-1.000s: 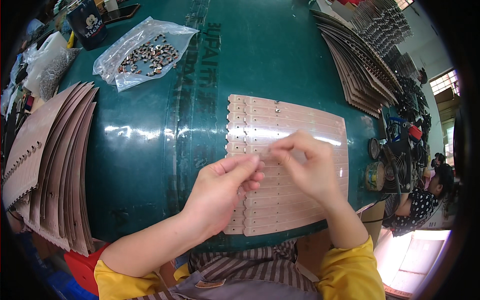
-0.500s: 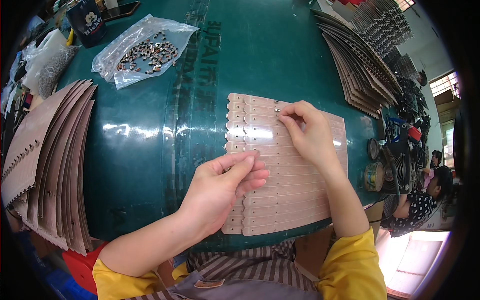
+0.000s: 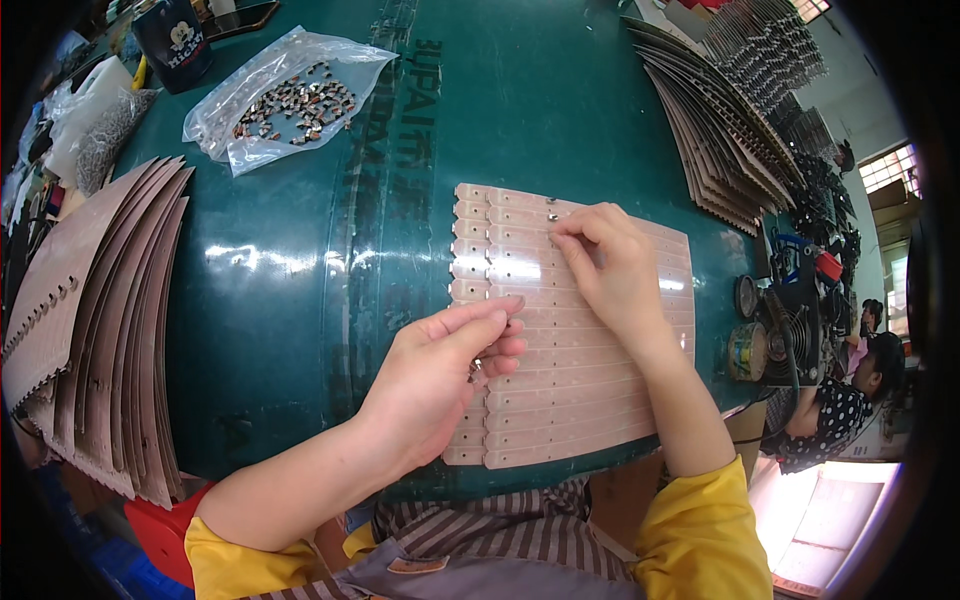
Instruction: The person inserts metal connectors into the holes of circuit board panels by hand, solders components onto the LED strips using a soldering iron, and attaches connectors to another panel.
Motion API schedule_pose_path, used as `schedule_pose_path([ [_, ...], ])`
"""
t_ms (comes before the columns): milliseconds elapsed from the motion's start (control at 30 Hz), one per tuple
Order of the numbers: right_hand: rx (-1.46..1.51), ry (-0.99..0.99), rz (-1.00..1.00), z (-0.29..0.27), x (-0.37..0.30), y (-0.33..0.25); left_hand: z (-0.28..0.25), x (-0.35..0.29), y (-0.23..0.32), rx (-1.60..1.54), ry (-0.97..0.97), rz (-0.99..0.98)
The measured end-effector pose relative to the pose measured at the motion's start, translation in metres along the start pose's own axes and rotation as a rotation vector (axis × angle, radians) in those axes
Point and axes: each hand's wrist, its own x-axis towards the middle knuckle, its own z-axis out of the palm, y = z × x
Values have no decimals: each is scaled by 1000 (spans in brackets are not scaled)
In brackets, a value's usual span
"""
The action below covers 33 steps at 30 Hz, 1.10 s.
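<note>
A thin pinkish-brown panel (image 3: 590,400), scored into strips with a toothed left edge and rows of small holes, lies in front of me. My right hand (image 3: 612,270) is over its upper part, thumb and forefinger pinched together at a row of holes; whatever is between the tips is too small to make out. Just above those fingertips, small metal pieces (image 3: 553,216) sit on the top strips. Over the panel's left side, my left hand (image 3: 440,370) is closed, thumb against forefinger, with small shiny metal pieces (image 3: 475,369) showing among its curled fingers.
An open clear plastic bag (image 3: 215,115) of small metal pieces lies at upper left on the green table (image 3: 270,350). Similar panels are stacked at left (image 3: 110,340) and upper right (image 3: 700,130). A dark mug (image 3: 172,45), a round tin (image 3: 747,353) and a seated person (image 3: 835,415) are farther out.
My right fingertips have shifted slightly left and down at the row of holes. My left fingers have moved a little, and metal pieces now show among them.
</note>
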Motion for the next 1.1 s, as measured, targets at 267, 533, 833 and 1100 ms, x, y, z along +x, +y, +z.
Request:
schedule_pose_path([
  [267,92,-45,-9,-9,-22,-47,3,-3,1,28,48,-6],
  [533,486,-101,236,-8,-45,-66,6,-6,4,109,3,-82],
  [833,741,-127,431,-12,-41,-57,5,-5,2,34,21,-111],
  [1100,146,-97,119,-15,-17,-36,8,-6,5,-26,50,-32],
])
